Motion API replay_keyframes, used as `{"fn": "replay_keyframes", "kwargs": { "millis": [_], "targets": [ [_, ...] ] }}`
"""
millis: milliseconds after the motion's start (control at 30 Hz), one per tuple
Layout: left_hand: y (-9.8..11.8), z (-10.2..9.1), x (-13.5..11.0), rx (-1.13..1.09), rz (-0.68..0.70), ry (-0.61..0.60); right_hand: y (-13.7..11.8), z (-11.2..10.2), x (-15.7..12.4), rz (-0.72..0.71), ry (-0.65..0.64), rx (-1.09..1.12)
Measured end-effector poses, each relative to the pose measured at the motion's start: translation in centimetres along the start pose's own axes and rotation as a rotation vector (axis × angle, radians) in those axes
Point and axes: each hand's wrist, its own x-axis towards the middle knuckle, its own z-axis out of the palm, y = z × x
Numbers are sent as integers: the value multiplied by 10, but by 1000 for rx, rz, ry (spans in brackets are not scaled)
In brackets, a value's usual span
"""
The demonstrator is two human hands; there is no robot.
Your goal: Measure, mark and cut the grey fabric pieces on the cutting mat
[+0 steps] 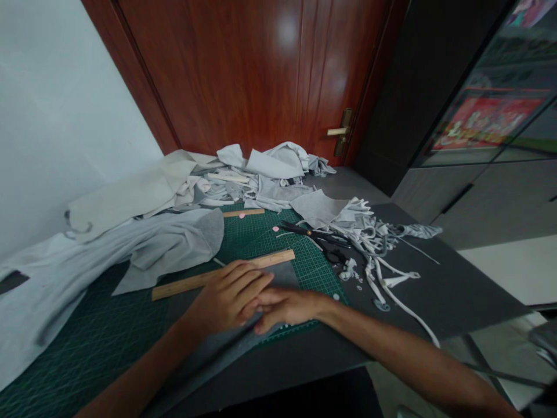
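Observation:
Above the green cutting mat (315, 276) my two hands meet. My left hand (232, 293) lies over the fingertips of my right hand, its own fingers stretched out side by side. The fingers of my right hand (289, 307) point left, with the thumb apart; their tips are partly hidden under the left hand. I see nothing held in either hand. Beneath them a flat piece of grey fabric (281, 276) is spread on the mat. A wooden ruler (187, 285) lies slantwise across the fabric's far edge, just beyond my left hand.
Black scissors (319, 235) lie on the mat's right side, beside a heap of pale fabric strips (369, 232). Large light-grey cloth (174, 244) covers the left. Fabric scraps (278, 162) pile up at the back before a wooden door (243, 75). A second ruler (252, 213) lies behind.

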Motion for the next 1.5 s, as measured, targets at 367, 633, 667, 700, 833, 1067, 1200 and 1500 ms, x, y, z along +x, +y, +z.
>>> {"fn": "replay_keyframes", "kwargs": {
  "millis": [367, 633, 667, 700, 833, 1067, 1200, 1500],
  "targets": [
    [-38, -1, -12, -98, -477, -142, -6, -68, -25, -93, 327, -981],
    [-26, 13, -11, -87, -324, -138, 1, -78, -20, -47, 430, -1111],
    [-22, 15, -10, -101, -259, -170, 1, -80, -20, -49, 456, -1109],
    [-16, 16, -9, -123, -188, -221, 1, -82, -21, -54, 485, -1102],
    [0, 21, -2, -233, -47, -370, 6, -88, -22, -113, 603, -1037],
    [-3, 29, -1, -341, -256, -261, 12, -99, -24, -34, 882, -913],
    [-8, 34, -4, -265, -348, -191, 16, -105, -29, 18, 990, -899],
    [-22, 40, -14, -29, -505, -203, 22, -94, -24, 139, 941, -924]
  ]
}}
